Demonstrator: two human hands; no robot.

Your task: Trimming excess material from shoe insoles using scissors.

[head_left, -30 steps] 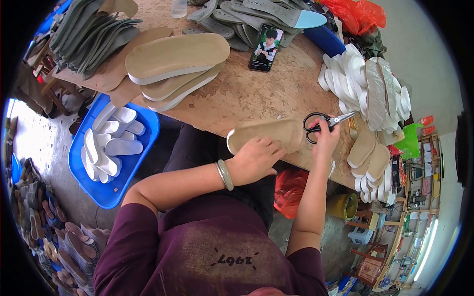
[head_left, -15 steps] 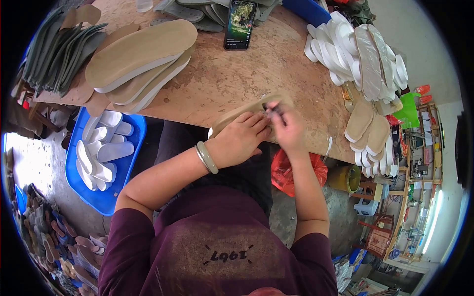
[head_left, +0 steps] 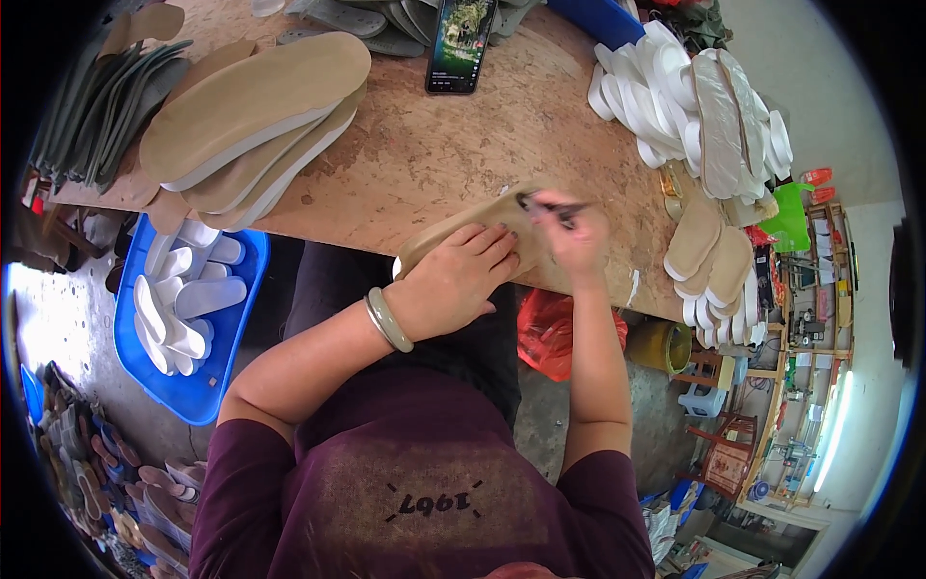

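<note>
A tan-topped shoe sole with a pale edge (head_left: 431, 235) lies aslant at the front edge of the table. My left hand (head_left: 450, 277) lies on it, fingers stretched flat, holding it down; a bangle circles that wrist. At the sole's far right end, my right hand (head_left: 579, 247) is closed round a slim dark tool (head_left: 567, 210). Motion smears the tool, so its kind cannot be made out. Its tip is at or just over the sole's top surface. My left palm and fingers hide the sole's middle.
Tan soles (head_left: 256, 106) are piled at left on the wooden table (head_left: 424, 145), beside stacked grey pieces (head_left: 116, 106). A phone (head_left: 463, 43) lies at the back. White soles (head_left: 646, 92) and tan soles (head_left: 728, 265) lie right. A blue tub (head_left: 256, 289) holds white soles below left.
My right hand and its tool have shifted slightly right, toward the sole's far end. My left hand stays on the sole. The whole view has drifted a little.
</note>
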